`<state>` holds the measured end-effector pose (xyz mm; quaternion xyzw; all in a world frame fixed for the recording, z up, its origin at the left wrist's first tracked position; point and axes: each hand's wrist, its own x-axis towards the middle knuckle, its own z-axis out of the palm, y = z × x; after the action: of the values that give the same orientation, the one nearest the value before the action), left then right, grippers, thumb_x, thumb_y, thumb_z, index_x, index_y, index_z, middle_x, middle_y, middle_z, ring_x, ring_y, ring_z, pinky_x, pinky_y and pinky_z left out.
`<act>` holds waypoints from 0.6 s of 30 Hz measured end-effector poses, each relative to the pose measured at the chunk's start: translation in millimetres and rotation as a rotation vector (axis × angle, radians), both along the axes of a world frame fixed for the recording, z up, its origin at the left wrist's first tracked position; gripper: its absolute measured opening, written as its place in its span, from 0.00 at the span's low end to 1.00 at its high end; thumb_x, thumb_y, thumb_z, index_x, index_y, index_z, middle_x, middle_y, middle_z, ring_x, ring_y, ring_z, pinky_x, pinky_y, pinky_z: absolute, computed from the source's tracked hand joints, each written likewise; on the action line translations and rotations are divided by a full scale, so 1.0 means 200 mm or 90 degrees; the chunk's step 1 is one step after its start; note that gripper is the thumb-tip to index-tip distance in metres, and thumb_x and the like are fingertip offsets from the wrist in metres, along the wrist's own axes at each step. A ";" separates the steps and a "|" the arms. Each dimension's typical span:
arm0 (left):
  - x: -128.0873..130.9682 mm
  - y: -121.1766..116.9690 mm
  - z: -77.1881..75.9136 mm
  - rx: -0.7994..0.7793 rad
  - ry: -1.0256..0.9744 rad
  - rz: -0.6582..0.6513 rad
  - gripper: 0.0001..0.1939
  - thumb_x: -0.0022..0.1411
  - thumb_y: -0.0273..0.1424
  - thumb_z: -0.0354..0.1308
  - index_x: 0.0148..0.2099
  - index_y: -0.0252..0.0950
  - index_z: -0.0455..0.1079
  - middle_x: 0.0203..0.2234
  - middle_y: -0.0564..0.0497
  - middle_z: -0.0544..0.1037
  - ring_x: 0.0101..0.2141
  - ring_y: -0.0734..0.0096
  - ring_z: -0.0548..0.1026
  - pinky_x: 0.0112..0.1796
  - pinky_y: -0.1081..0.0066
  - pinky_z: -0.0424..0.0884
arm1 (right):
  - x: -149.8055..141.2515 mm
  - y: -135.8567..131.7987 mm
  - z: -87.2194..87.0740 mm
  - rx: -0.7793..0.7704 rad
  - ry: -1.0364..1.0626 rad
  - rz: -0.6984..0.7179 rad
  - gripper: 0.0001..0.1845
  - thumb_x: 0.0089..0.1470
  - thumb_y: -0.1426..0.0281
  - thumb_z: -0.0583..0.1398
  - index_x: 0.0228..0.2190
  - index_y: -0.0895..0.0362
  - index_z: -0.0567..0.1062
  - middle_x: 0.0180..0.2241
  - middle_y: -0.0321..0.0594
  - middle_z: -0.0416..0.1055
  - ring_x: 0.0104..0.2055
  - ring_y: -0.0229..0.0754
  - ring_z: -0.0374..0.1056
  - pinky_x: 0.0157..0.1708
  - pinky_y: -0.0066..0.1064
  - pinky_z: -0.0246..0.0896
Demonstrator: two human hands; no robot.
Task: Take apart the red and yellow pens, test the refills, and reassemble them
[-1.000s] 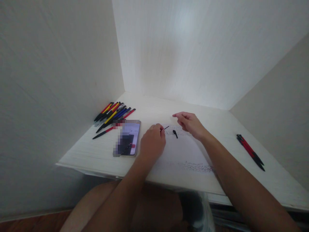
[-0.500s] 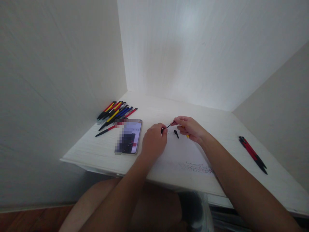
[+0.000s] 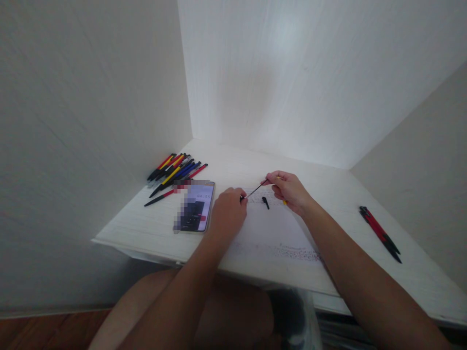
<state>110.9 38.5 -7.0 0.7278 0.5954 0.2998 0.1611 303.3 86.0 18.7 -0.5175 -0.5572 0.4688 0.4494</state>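
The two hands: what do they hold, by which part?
Right hand: a thin rod, by its right end, and a yellow piece, mostly hidden. Left hand: a black piece; exact grip hidden.

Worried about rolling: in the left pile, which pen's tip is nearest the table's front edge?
The slim red-and-black pen, in front of the yellow-and-black pen; other tips lie farther back.

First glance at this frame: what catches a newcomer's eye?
Probably the pile of red, yellow and blue pens at the left, vivid against the white desk, with a lit phone before it. Then the thin dark rod at centre, between the left hand and right hand. Two red-and-black pens stand out at far right.
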 end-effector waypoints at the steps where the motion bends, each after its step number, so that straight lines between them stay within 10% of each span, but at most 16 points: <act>1: 0.00 0.00 0.00 -0.004 0.009 0.004 0.08 0.66 0.29 0.55 0.43 0.36 0.75 0.40 0.47 0.77 0.42 0.62 0.74 0.48 0.65 0.67 | 0.00 0.00 0.00 0.010 -0.015 -0.010 0.13 0.53 0.60 0.63 0.27 0.57 0.75 0.14 0.31 0.62 0.15 0.30 0.41 0.16 0.29 0.33; 10: -0.01 0.03 -0.03 -0.002 0.116 0.013 0.23 0.57 0.16 0.48 0.51 0.33 0.75 0.45 0.40 0.71 0.42 0.61 0.72 0.45 0.66 0.69 | 0.04 0.04 -0.02 0.114 -0.130 -0.135 0.14 0.55 0.58 0.60 0.30 0.56 0.77 0.26 0.43 0.76 0.20 0.35 0.60 0.22 0.30 0.53; 18: -0.01 0.04 -0.04 0.024 0.124 0.001 0.24 0.59 0.16 0.46 0.54 0.33 0.73 0.45 0.40 0.72 0.46 0.57 0.70 0.47 0.65 0.67 | 0.12 0.10 -0.07 0.121 -0.306 -0.165 0.17 0.59 0.60 0.55 0.28 0.58 0.76 0.21 0.42 0.71 0.17 0.35 0.55 0.20 0.30 0.48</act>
<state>109.1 46.0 -14.7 0.7560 0.6029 0.2391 0.0888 327.9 106.5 4.3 -0.6362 -0.6183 0.2169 0.4074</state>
